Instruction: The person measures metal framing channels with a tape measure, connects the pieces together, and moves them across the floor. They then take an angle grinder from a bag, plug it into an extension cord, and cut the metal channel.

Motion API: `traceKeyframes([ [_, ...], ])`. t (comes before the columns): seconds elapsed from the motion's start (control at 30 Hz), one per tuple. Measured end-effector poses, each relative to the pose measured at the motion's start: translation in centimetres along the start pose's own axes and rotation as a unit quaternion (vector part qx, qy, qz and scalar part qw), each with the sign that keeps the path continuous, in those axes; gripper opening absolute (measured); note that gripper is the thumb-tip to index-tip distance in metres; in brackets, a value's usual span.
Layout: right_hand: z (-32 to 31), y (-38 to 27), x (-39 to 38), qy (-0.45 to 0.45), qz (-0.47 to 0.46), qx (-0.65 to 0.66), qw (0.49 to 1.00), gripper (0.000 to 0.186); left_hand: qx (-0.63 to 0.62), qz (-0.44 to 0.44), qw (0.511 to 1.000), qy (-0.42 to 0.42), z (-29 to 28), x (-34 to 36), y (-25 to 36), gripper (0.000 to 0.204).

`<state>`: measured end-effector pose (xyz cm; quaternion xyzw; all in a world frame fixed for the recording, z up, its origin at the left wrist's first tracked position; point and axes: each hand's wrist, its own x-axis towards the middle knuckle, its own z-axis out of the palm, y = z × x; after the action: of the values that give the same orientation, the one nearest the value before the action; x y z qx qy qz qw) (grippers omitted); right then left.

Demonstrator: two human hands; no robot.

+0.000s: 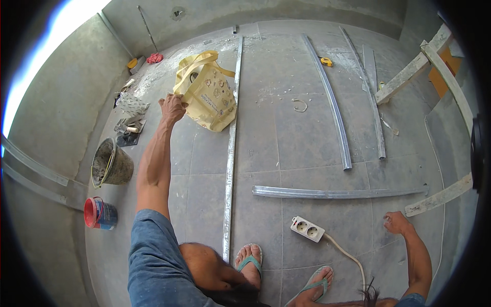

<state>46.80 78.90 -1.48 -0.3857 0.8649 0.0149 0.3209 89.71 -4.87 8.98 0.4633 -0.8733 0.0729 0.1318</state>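
Observation:
My left hand [173,108] is closed on the left edge of a pale yellow tote bag [212,100] with printed pictures. The bag tilts over a long metal channel [230,174] on the tiled floor. Something dark shows inside its mouth, too hidden to name. My right hand [397,223] is at the lower right with its fingers curled in, and nothing shows in it. Nearest to it is the foot of a whitish wooden beam [440,196]. A white two-socket extension block [307,229] with a cable lies between my right hand and my feet.
More metal channels [330,105] lie to the right, one crosswise [337,193] before me. A yellow tape measure [326,62] is beyond. On the left stand a dirty bucket [120,166] and a red-and-blue pail [106,216]. A wooden trestle [409,77] rises at right.

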Motion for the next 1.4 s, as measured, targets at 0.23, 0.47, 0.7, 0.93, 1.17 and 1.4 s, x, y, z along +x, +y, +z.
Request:
traceKeyframes([
  [0.23, -2.2, -3.3, 0.8, 0.020, -0.034, 0.025, 0.999, 0.033, 0.040, 0.026, 0.998, -0.040, -1.1, -5.3, -0.7, 0.033],
  [0.47, -3.3, -5.9, 1.9, 0.045, -0.090, 0.039, 0.994, 0.033, 0.073, 0.094, 0.992, -0.050, -8.7, -12.0, -1.5, 0.030],
  [0.7, -4.1, -6.8, 3.1, 0.024, -0.088, 0.037, 0.995, 0.033, 0.078, 0.139, 0.975, -0.152, -15.0, -23.7, 0.7, 0.015],
  [0.93, -3.9, -7.4, 3.8, 0.033, -0.146, 0.054, 0.987, 0.036, 0.093, 0.137, 0.970, -0.180, -21.4, -33.1, 0.7, 0.017],
  [1.17, -3.8, -8.4, 4.1, -0.008, -0.123, 0.060, 0.991, 0.036, 0.070, 0.089, 0.946, -0.305, -22.0, -35.3, 1.9, 0.012],
  [1.4, -4.2, -8.7, 5.3, 0.033, -0.145, 0.068, 0.987, 0.034, -0.406, 0.007, 0.760, -0.507, -17.3, -29.1, -1.1, 0.050],
])
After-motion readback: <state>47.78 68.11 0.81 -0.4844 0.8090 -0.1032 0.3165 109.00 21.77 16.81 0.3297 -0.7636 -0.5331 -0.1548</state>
